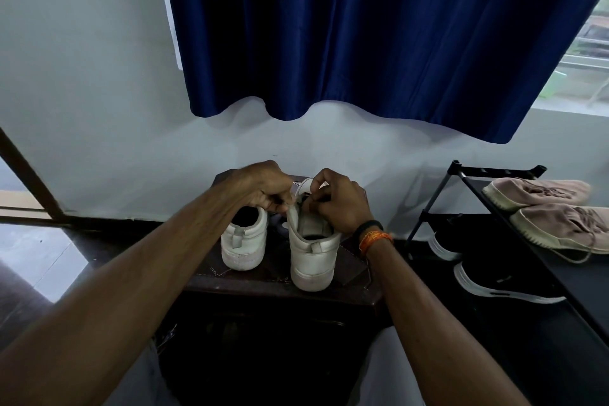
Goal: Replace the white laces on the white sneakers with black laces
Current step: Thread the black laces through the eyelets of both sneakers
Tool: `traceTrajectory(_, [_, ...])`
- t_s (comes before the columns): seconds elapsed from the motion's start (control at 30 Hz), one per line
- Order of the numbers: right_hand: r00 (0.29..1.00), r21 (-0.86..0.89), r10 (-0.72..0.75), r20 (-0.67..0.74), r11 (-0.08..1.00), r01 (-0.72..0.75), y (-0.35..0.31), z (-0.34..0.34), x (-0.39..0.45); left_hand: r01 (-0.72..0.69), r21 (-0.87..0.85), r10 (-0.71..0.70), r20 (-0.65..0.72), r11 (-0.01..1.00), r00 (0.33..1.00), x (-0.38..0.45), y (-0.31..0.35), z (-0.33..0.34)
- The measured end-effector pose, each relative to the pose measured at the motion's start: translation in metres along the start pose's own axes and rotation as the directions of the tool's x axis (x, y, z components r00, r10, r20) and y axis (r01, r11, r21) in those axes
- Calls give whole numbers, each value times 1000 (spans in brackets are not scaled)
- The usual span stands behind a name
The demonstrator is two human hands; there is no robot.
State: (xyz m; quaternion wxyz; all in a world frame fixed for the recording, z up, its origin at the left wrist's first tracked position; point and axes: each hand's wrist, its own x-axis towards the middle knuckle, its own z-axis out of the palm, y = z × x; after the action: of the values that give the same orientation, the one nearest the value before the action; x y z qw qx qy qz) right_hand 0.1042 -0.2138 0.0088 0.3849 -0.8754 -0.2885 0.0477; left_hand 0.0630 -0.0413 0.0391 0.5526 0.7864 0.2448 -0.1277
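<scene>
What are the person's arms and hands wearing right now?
Both forearms are bare, no sleeves in view. The right wrist carries a black band and beside it an orange thread bracelet. The left hand and right hand show no gloves or visible rings.

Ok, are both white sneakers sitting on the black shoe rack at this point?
No: both white sneakers stand heel-toward-camera on the dark wooden stool, while the black shoe rack to the right holds only pink and black shoes.

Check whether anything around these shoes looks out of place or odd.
Mostly tidy. One thing: on the black rack, a loose lace from the nearer beige sneaker trails over the shelf edge. The white sneakers stand upright on the dark stand.
</scene>
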Motion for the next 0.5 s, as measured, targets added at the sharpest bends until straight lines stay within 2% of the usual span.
traceTrajectory(0.3, [1000,-40,28,6,999,-28,0,-1,11,-20,-48,20,4,999,1000,-2,-4,-3])
traceTrajectory(0.5, [999,27,23,37,999,-24,2,-5,11,-17,-100,20,29,995,999,-3,-5,-5])
